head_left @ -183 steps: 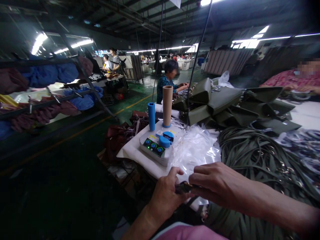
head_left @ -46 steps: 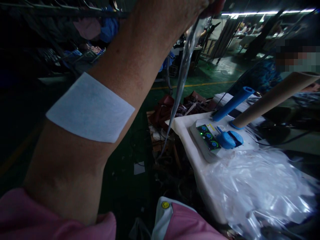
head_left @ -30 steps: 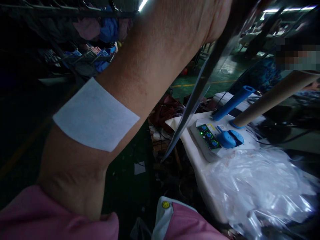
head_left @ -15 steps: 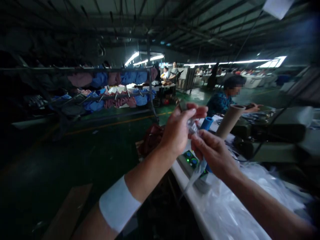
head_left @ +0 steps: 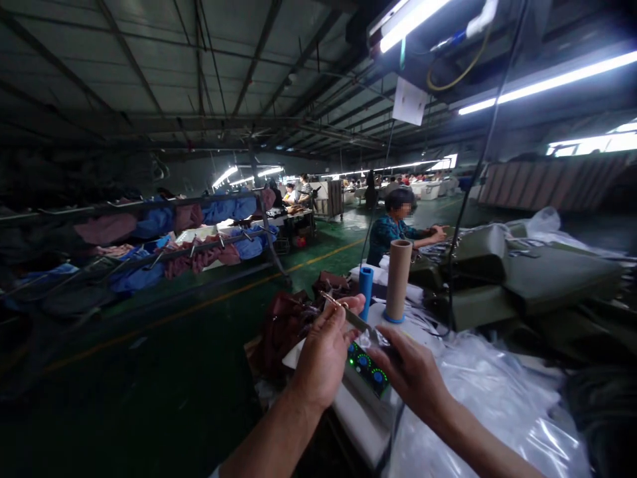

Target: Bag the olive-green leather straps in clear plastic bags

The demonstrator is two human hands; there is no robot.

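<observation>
My left hand (head_left: 326,348) is closed on a dark narrow strap (head_left: 354,320) with a shiny metal clasp (head_left: 332,300) at its upper left end. Clear plastic (head_left: 371,338) wraps the strap's other end, and my right hand (head_left: 408,365) pinches it there. Below both hands, a control box (head_left: 367,369) with green lights and blue knobs rests on the white table (head_left: 351,415). A blue tube (head_left: 365,292) and a brown cardboard tube (head_left: 399,282) stand upright just beyond them.
Clear plastic bags (head_left: 492,405) cover the table's right side. Dark red bags (head_left: 283,328) lie at left. Olive-green items (head_left: 562,275) are heaped at right. A person (head_left: 391,226) works across the table. A rack (head_left: 269,232) holds pink and blue pieces.
The view has tilted up and turned right. My hands sit lower in the picture, and the strap with its metal clasp now shows between them, with less plastic around it.
</observation>
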